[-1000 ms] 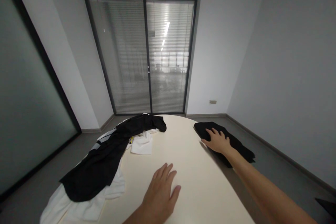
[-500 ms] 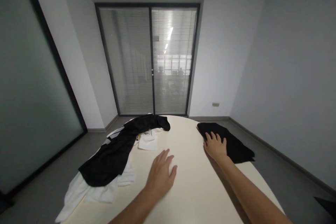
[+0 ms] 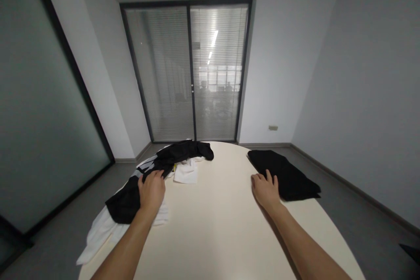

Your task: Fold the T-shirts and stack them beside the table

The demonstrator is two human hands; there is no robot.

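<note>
On the left side of the table lies a loose black garment (image 3: pixel 124 201), partly over white cloth (image 3: pixel 99 229). My left hand (image 3: pixel 152 190) is over the black garment's right side, fingers curved and apart; no gripped fabric shows. A folded black cloth (image 3: pixel 285 176) lies flat at the table's right edge. My right hand (image 3: pixel 266 190) rests at its near left edge, with fingers spread and the fingertips on or just beside the cloth.
The pale round-edged table (image 3: pixel 213 218) fills the lower middle. A smaller white cloth piece (image 3: pixel 186 172) lies by the black garment's far part. Beyond the table stand a glass door with blinds (image 3: pixel 215 109) and grey walls; frosted glass (image 3: pixel 42 109) is on the left.
My left hand has moved left and forward, from above the bare table to the black garment. My right hand has drawn slightly back toward the folded cloth's near left edge. The view has shifted slightly.
</note>
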